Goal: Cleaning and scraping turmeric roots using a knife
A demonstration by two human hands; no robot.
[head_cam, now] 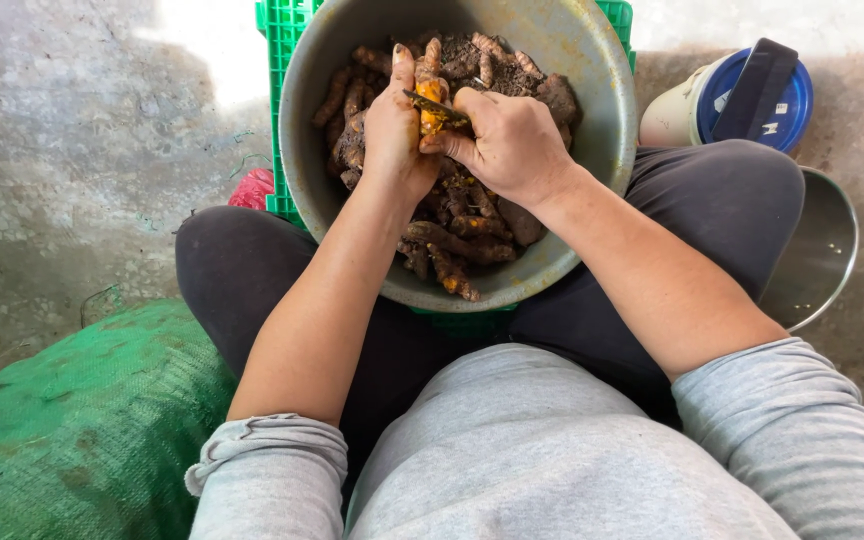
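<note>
A large grey metal basin point(592, 130) rests between my knees, holding several muddy brown roots with orange flesh point(462, 235). My left hand point(392, 130) grips one partly peeled orange root point(432, 105) over the basin. My right hand point(512, 145) holds a small knife point(432, 103) whose blade lies across that root. Both hands touch each other above the pile.
A green plastic crate point(277, 90) sits under the basin. A green woven sack point(72, 420) lies at the lower left. A white tub with a blue lid point(742, 95) and a second metal bowl point(822, 250) stand at the right. A red scrap point(252, 188) lies on the concrete floor.
</note>
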